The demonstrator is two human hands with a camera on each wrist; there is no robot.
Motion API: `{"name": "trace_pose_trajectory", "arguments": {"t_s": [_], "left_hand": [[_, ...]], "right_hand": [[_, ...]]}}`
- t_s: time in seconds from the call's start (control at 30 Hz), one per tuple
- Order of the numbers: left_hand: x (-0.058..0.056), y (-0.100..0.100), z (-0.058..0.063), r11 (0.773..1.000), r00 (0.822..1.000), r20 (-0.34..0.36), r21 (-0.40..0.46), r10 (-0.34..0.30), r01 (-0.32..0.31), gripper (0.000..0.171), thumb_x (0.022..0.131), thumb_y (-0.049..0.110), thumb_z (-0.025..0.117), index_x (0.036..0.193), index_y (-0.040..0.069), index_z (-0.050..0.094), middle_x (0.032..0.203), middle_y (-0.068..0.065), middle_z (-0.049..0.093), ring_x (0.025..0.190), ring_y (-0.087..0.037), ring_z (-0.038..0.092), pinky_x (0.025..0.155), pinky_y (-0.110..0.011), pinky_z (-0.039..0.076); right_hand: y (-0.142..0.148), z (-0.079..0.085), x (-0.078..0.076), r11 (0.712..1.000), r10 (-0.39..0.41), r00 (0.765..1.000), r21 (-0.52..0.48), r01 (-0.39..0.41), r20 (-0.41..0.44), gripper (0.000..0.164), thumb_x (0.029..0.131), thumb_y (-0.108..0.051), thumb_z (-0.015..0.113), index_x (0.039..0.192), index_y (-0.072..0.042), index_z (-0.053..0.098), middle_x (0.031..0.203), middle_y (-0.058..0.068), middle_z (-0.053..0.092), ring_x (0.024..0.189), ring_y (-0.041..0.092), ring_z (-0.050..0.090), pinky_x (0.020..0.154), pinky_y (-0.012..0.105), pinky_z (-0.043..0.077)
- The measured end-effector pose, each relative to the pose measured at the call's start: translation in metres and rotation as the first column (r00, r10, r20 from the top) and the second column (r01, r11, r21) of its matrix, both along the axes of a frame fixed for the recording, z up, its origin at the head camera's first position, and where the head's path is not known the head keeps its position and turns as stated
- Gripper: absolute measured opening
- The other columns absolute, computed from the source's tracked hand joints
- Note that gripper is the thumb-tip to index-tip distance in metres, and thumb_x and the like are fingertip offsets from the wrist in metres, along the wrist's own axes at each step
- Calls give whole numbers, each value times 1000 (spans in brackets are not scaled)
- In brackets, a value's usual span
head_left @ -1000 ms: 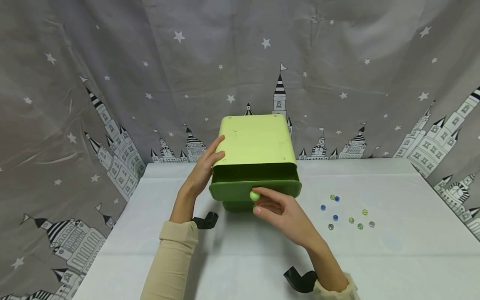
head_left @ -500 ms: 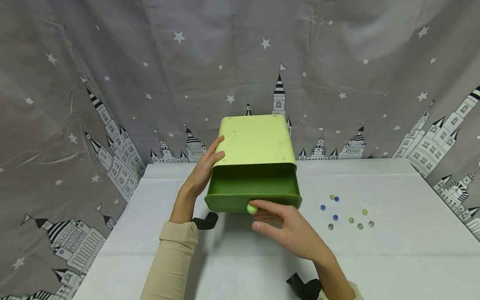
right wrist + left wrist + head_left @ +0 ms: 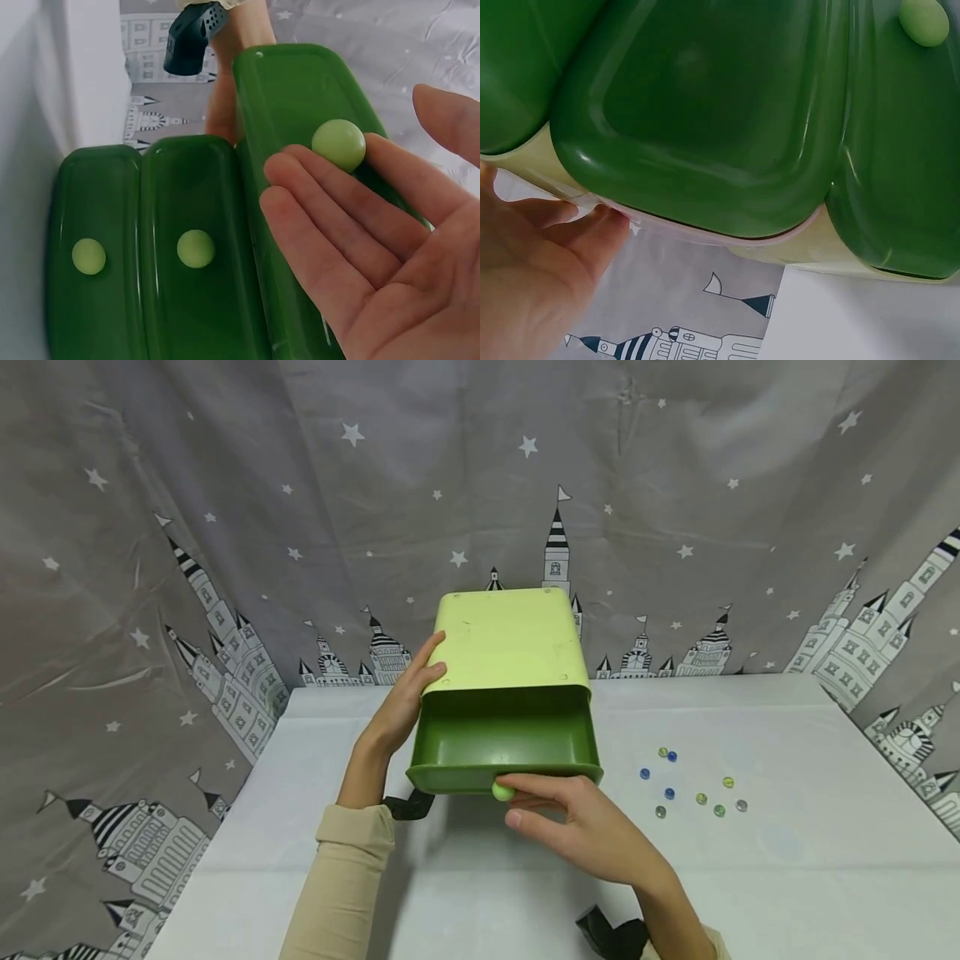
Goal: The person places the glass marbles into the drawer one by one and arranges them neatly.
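A mini chest of drawers with a pale yellow-green body (image 3: 513, 639) stands in the middle of the table. Its green top drawer (image 3: 438, 779) is pulled out, and its bare inside shows in the head view. Index and middle fingers of my right hand (image 3: 581, 827) pinch the drawer's round light-green knob (image 3: 339, 145) between them, the thumb standing apart. My left hand (image 3: 397, 714) rests along the chest's left side, fingertips at the top edge. In the right wrist view the middle drawer (image 3: 199, 315) and bottom drawer (image 3: 94, 315) are closed.
Several glass marbles (image 3: 670, 793), blue, green, yellowish and clear, lie scattered on the white tabletop (image 3: 787, 760) right of the chest. Behind the table hangs a grey curtain (image 3: 337, 527) printed with castles and stars.
The top drawer has come out towards me with my right hand at its knob, baring more of its inside. My left hand has stayed at the chest's side. The marbles lie as before.
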State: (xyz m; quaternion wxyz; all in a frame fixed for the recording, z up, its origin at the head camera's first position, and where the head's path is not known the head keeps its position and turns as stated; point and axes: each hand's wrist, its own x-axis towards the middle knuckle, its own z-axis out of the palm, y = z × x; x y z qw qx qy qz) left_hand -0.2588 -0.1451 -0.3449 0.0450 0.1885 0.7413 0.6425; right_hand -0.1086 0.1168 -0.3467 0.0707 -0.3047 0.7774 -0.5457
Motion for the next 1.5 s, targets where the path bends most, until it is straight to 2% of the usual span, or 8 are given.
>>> {"name": "trace_pose_trajectory", "arguments": {"t_s": [0.4,0.67,0.83,0.93,1.1,1.17,1.33,1.5], "left_hand": [[0,2,-1,1000,1000,-12,12,-17,17,61,103,35,41,158,29,18,163,7,3,147,-12,-5,114,-54,0],[0,3,-2,1000,1000,-2,0,-2,2,60,102,38,42,158,32,19,163,8,4,147,-11,-3,114,-54,0],[1,3,-1,1000,1000,7,0,1,-1,60,102,39,42,158,32,19,163,8,3,147,-14,-3,114,-55,0],[1,3,-2,1000,1000,11,3,1,-1,60,102,39,42,157,33,19,163,8,3,147,-13,-3,114,-54,1],[0,3,-3,1000,1000,1,1,4,-4,60,103,38,41,158,31,18,163,7,2,147,-15,-4,114,-55,0],[0,2,-3,1000,1000,1,1,7,-7,60,103,38,41,158,31,18,163,6,1,147,-16,-4,113,-56,-1],[-1,1,-5,1000,1000,3,4,4,-4,60,103,39,40,158,30,17,163,7,1,147,-14,-5,114,-56,0],[-1,1,-5,1000,1000,0,4,9,-9,60,103,39,40,158,30,18,163,7,2,147,-14,-4,113,-57,-1]], "right_hand": [[7,2,2,1000,18,1000,3,-18,11,40,99,-24,61,135,-8,60,130,0,63,112,15,62,94,34,49],[11,3,3,998,59,998,26,-59,18,43,100,-26,60,138,-8,57,129,3,63,111,14,63,92,32,49],[16,4,4,996,81,996,48,-80,-25,44,99,-26,62,139,-9,57,127,1,63,109,14,63,91,33,50],[21,6,6,996,70,996,58,-67,-55,41,98,-26,63,135,-11,60,121,-2,65,104,14,64,89,34,51],[38,9,4,994,63,994,98,-54,-91,24,96,-22,65,118,-13,69,92,-9,67,83,12,62,74,29,51],[47,8,3,993,50,995,107,-41,-86,19,95,-20,66,113,-14,70,86,-9,66,79,11,61,70,28,50],[71,9,0,997,-12,999,75,15,-36,12,94,-14,67,106,-14,70,84,-4,67,75,14,61,67,30,50],[95,7,-3,997,-79,996,12,79,-40,12,93,-7,66,103,-14,71,86,1,68,73,17,63,64,32,52]]}}
